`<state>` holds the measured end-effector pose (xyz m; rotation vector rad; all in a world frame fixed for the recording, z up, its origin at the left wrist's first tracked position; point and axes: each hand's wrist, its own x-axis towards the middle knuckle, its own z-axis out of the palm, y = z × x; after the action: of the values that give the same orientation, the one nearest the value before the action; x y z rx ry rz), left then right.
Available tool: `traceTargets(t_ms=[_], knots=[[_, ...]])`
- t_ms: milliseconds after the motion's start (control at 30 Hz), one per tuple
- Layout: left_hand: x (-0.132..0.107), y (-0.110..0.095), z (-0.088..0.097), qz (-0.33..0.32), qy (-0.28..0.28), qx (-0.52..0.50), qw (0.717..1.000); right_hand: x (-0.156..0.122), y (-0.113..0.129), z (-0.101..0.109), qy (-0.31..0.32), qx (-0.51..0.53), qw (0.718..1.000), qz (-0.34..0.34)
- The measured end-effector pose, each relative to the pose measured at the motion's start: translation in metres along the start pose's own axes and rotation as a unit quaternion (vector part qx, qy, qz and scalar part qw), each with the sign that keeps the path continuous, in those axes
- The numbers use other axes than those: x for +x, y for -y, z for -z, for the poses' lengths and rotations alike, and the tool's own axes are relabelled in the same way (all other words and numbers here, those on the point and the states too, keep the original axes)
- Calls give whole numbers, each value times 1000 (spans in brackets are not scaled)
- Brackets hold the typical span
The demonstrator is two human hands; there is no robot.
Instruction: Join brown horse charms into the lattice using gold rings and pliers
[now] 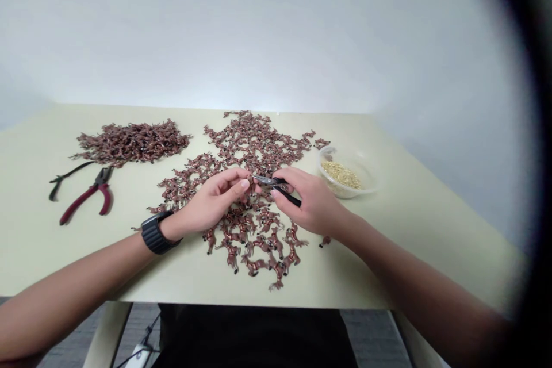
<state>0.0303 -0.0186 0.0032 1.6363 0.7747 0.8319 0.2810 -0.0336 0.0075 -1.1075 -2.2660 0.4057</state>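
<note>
My right hand (308,195) is closed around a pair of small black-handled pliers (280,183), whose metal jaws point left. The tips of the jaws meet the fingertips of my left hand (219,195), which are pinched together. Whatever those fingers pinch is too small and too covered to make out. Beneath both hands spreads a loose layer of small brown animal figurines (254,141), deer-like in shape, with dark feet. To the right of my right hand stands a clear plastic bowl (371,190) with many tiny gold-coloured pieces (340,174) in it.
A dense heap of brown figurines (133,141) lies at the back left of the pale table (172,276). In front of it are red-handled pliers (97,192) and a black strap-like item (64,178). One stray figurine (325,241) sits below my right wrist.
</note>
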Motion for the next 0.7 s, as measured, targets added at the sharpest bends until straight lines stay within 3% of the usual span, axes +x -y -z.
traceTargets(t_ms=[233, 333, 400, 500, 567, 600, 633, 700], knots=[[0, -1, -4, -12, 1, 25, 1000, 1, 2, 2, -2, 8, 1000, 3], [-1, 2, 0, -65, -37, 148, 986, 0, 7, 3, 15, 52, 998, -29], [-1, 6, 9, -141, -60, 277, 949, 0, 10, 4, 54, 124, 988, -77], [1, 13, 26, -259, -22, 421, 869, 0, 11, 6, 152, 292, 929, -167], [2, 15, 33, -282, -2, 459, 843, 2, 12, 6, 210, 387, 874, -207], [3, 15, 34, -280, -3, 459, 843, 2, 12, 5, 219, 408, 859, -218], [3, 14, 32, -270, -14, 450, 851, 2, 12, 4, 207, 403, 864, -221], [4, 11, 25, -227, -54, 398, 887, 2, 12, 1, 133, 326, 913, -205]])
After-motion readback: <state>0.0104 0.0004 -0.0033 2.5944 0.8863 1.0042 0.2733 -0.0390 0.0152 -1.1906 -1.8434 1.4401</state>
